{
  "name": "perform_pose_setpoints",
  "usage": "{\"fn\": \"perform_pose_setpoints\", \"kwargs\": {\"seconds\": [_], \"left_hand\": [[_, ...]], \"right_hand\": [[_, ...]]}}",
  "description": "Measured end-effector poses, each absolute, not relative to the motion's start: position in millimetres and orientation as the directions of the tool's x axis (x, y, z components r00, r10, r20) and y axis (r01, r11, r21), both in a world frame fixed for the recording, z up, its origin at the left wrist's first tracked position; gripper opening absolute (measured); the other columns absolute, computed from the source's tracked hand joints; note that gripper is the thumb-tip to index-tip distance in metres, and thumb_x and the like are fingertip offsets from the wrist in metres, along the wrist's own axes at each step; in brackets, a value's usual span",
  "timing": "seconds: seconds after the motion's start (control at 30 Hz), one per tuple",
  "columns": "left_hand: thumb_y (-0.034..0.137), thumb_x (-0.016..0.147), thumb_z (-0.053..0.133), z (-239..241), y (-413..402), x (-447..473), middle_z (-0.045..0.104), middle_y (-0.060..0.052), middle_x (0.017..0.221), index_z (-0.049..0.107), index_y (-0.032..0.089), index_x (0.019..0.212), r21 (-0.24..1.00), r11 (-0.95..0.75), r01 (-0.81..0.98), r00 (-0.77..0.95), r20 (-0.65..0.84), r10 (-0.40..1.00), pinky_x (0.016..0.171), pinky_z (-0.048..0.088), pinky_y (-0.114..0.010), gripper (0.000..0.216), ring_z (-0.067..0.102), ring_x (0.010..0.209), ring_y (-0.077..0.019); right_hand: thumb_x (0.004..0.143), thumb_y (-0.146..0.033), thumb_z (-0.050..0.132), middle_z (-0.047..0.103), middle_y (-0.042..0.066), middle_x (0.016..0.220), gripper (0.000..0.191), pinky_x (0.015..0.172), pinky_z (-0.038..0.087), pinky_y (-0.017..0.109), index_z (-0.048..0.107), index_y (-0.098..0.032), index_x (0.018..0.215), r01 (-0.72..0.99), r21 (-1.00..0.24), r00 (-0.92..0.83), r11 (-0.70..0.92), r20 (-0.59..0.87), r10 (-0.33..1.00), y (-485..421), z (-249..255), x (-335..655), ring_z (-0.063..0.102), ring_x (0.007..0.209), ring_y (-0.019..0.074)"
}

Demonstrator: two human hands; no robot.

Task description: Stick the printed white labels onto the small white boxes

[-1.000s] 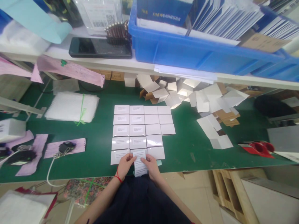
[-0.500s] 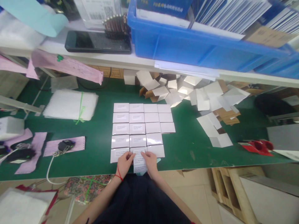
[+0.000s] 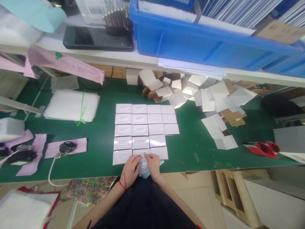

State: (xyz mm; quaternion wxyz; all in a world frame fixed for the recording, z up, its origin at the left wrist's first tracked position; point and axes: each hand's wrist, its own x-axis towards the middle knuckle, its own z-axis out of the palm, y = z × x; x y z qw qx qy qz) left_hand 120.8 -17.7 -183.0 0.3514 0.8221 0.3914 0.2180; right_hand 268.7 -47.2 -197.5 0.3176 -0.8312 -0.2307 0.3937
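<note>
Small white boxes lie in rows on the green table. The two left columns carry printed labels, while those to the right are plain. Over the nearest labelled box in the second column, my left hand lies with its fingers stretched across the label, its thumb apart. My right hand pinches the upper edge of a strip of printed labels between thumb and fingers. That strip hangs towards my body, its light-blue backing showing below. My fingers partly hide the box underneath.
Unfolded white cartons are heaped at the back right. Red-handled scissors lie at the right. A tied stack of bubble wrap and a black device on pink paper are at left. A shelf with a blue bin overhangs the back.
My left hand has gone from pinching the label strip to lying across the box's label, fingers further right. My right hand stays near the strip. The camera view has shifted slightly.
</note>
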Motion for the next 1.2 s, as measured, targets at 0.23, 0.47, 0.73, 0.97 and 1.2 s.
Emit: {"fn": "perform_pose_setpoints", "kwargs": {"seconds": [0.23, 0.47, 0.73, 0.97, 1.2], "left_hand": [[0.012, 0.091, 0.046, -192.0, -21.4, 124.3, 0.063, -0.012, 0.124, 0.055, 0.016, 0.127, 0.718, -0.512, 0.472, 0.656, 0.101, 0.748, 0.102, 0.053, -0.043, 0.037, 0.059, 0.117, -0.0213], [0.015, 0.092, 0.045, -193.7, -22.0, 128.0, 0.061, -0.012, 0.128, 0.054, 0.017, 0.129, 0.759, -0.452, 0.469, 0.648, 0.051, 0.760, 0.105, 0.052, -0.045, 0.039, 0.057, 0.121, -0.0218], [0.009, 0.088, 0.044, -197.6, -22.8, 134.8, 0.058, -0.013, 0.134, 0.052, 0.017, 0.132, 0.757, -0.484, 0.439, 0.701, 0.049, 0.712, 0.110, 0.048, -0.046, 0.046, 0.053, 0.127, -0.0220], [0.006, 0.086, 0.044, -206.4, -18.5, 140.4, 0.059, -0.015, 0.136, 0.052, 0.013, 0.132, 0.709, -0.559, 0.431, 0.731, 0.088, 0.676, 0.109, 0.049, -0.044, 0.048, 0.053, 0.128, -0.0214], [-0.005, 0.076, 0.035, -208.8, -10.3, 102.6, 0.059, -0.013, 0.138, 0.051, 0.012, 0.136, 0.468, -0.704, 0.534, 0.761, 0.096, 0.641, 0.109, 0.047, -0.047, 0.065, 0.053, 0.131, -0.0226]], "right_hand": [[0.075, -0.052, 0.058, 0.053, 0.000, 0.045, 0.045, 0.054, 0.028, 0.028, 0.055, -0.018, 0.046, 0.205, -0.702, 0.582, -0.682, -0.473, 0.662, -48.6, -202.7, 269.9, 0.042, 0.049, 0.0139], [0.075, -0.049, 0.056, 0.050, -0.001, 0.043, 0.044, 0.053, 0.027, 0.028, 0.055, -0.018, 0.045, 0.219, -0.698, 0.575, -0.681, -0.472, 0.669, -47.5, -200.0, 270.3, 0.041, 0.048, 0.0134], [0.074, -0.036, 0.048, 0.050, 0.000, 0.043, 0.035, 0.053, 0.025, 0.028, 0.052, -0.019, 0.044, 0.238, -0.692, 0.560, -0.682, -0.476, 0.678, -49.3, -201.4, 269.9, 0.040, 0.049, 0.0137], [0.076, -0.036, 0.047, 0.048, 0.000, 0.044, 0.036, 0.053, 0.025, 0.029, 0.049, -0.018, 0.044, 0.261, -0.680, 0.544, -0.686, -0.483, 0.686, -48.0, -197.8, 269.9, 0.038, 0.050, 0.0131], [0.073, -0.048, 0.060, 0.052, 0.000, 0.049, 0.040, 0.054, 0.029, 0.028, 0.055, -0.017, 0.049, 0.161, -0.695, 0.489, -0.701, -0.560, 0.669, -57.0, -204.9, 273.6, 0.042, 0.054, 0.0133]]}}
